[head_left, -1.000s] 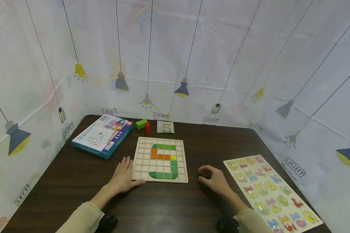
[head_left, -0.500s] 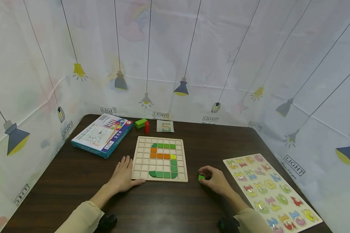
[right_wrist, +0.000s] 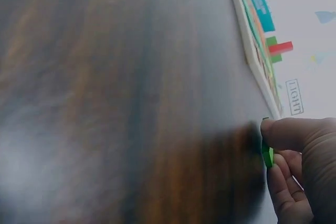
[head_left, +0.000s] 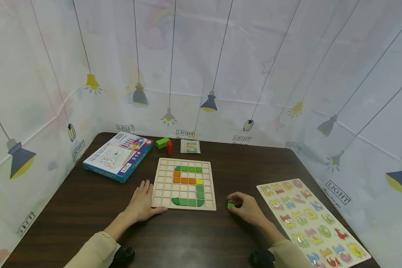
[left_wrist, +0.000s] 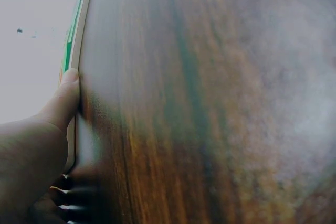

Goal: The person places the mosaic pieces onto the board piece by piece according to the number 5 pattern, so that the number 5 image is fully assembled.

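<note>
Right hand (head_left: pixel 249 209), fingers curled, pinches a small green tile (head_left: pixel 230 204) on the dark wood-grain table (head_left: pixel 87 208), just right of the square wooden grid board (head_left: pixel 184 182). Left hand (head_left: pixel 142 203) lies flat, fingers straight, thumb against the board's near left edge. Green, orange and yellow tiles fill some cells. A numbers puzzle (head_left: pixel 309 217) lies right. The curtain (head_left: pixel 254 67) reads "LIGHT".
</note>
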Tool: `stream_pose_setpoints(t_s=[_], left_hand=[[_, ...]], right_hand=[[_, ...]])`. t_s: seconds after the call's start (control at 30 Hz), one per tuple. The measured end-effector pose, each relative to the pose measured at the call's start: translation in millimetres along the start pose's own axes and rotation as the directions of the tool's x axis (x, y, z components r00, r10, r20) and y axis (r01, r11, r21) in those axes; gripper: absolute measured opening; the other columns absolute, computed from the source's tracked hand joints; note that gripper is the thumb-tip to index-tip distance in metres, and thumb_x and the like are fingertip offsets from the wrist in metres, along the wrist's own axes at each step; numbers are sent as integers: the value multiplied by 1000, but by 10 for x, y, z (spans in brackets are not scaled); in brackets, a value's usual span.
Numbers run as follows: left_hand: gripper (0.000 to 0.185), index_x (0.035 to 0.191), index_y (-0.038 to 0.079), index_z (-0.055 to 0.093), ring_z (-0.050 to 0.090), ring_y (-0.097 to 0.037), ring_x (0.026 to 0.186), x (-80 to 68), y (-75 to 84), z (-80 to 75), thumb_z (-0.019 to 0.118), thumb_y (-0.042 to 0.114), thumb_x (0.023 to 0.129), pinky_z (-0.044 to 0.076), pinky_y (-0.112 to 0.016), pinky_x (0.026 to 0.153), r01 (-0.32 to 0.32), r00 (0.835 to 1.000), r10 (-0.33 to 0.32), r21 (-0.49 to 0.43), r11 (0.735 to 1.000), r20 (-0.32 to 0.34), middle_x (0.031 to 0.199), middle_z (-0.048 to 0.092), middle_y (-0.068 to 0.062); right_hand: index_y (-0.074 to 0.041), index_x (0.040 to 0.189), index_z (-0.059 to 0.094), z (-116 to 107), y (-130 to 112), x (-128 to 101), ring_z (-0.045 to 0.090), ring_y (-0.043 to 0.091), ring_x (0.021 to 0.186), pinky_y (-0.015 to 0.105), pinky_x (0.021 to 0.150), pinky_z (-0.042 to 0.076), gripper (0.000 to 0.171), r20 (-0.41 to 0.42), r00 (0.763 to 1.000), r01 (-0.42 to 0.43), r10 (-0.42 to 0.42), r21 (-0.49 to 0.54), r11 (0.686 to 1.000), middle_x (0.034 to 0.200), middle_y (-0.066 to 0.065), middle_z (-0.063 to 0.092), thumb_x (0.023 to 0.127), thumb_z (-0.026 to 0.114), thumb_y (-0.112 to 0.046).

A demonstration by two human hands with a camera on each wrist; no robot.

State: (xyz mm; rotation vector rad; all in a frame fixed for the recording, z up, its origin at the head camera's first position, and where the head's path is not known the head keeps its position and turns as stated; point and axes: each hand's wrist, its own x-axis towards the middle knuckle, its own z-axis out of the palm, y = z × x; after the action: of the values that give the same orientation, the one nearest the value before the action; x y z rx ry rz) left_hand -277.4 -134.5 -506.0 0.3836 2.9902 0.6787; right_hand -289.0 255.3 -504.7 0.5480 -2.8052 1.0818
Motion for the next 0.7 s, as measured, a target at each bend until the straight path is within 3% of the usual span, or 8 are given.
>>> stream_pose_setpoints(t_s=[0.3,0.7], left_hand=[[112,142,-14,25,12,-45,138,-24,-12,27,63,67,76,13,-57,109,-2,1000,2,3,1000,-13,148,19,-33],[110,142,-14,26,12,-44,138,-5,-6,24,63,67,76,14,-57,109,-13,999,13,4,1000,-32,148,20,-33]], right_hand=[[-9,102,67,108,-247,216,63,14,85,34,76,53,29,-12,998,64,-63,42,997,95,-2,67,76,77,-4],[-3,106,65,392,-663,559,62,16,87,38,78,52,28,62,981,177,-182,71,982,97,2,66,80,73,-3]])
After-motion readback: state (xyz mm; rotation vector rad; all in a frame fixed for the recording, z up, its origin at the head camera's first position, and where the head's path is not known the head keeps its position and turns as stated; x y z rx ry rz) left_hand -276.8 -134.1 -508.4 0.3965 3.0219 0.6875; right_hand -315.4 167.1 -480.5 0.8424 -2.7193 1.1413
